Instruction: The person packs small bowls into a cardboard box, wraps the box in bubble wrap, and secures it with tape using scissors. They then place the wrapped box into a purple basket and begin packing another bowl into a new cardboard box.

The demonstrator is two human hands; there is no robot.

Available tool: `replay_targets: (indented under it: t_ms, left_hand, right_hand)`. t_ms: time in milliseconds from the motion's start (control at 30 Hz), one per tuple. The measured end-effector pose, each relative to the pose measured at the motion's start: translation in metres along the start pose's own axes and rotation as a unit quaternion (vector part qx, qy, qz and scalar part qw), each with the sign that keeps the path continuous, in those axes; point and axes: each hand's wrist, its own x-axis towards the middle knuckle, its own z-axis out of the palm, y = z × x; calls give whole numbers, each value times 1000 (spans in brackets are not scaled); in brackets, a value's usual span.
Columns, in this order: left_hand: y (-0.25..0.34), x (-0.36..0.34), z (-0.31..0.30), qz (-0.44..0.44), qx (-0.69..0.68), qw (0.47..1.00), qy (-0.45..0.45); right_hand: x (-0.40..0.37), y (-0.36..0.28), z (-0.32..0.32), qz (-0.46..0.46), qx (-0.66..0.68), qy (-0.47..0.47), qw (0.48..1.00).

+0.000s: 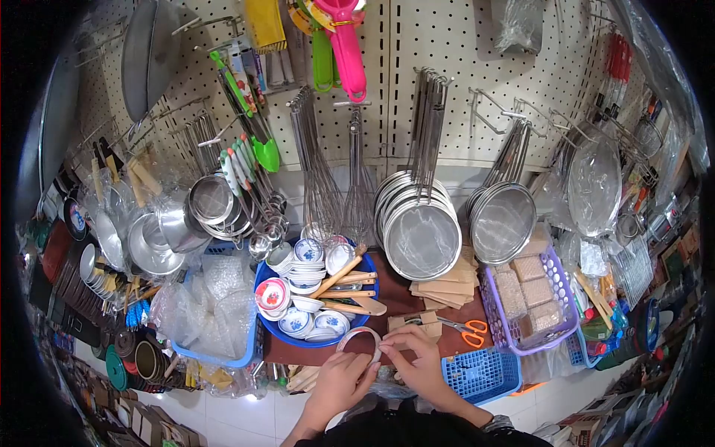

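My left hand (344, 384) is closed around a pale ring that looks like a roll of tape (359, 333), held up in front of the blue tub. At the ring's right edge, my right hand (418, 365) has thumb and forefinger pinched together; the bit between them is too small to make out clearly. Just beyond the hands, the round blue tub (328, 343) holds patterned small bowls (296, 322) and wooden-handled utensils (350, 293). Orange-handled scissors (474, 333) lie right of my right hand, partly over a small brown cardboard piece (414, 325).
A blue basket (482, 375) sits front right, and a purple basket (530, 298) holds wrapped packs. Left is a blue bin with bubble wrap (216, 305). Brown cardboard sheets (447, 287) lie behind. Strainers (422, 240) and whisks (316, 179) hang low from the pegboard (387, 97).
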Motion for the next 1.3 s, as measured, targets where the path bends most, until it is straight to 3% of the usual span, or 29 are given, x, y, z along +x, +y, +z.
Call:
replay_targets:
  t_ms: [100,233,333,433,467,667,1100,1300]
  left_hand:
    - [6,0,11,-15,11,1000,-11]
    - [15,0,31,-43,1,999,-15]
    - [31,6,43,-206,-72,974,-68]
    - [43,16,56,-23,4,996,88]
    - [41,14,61,-52,-15,998,37]
    - [56,31,83,-69,-85,993,-33]
    - [74,49,120,-81,-198,973,-83]
    - [60,53,140,-101,-297,938,-148]
  right_hand:
    - [-5,6,-4,-24,-34,15,999]
    - [-15,14,-16,16,-17,15,1000]
    - [-23,19,-29,46,-3,11,999]
    - [-31,23,-48,79,-4,-3,997]
    - [-33,24,-55,77,-19,-6,997]
    - [-35,23,-95,70,-67,-3,995]
    - [-41,34,-149,78,-63,-13,995]
    - [-31,40,-180,181,14,-89,979]
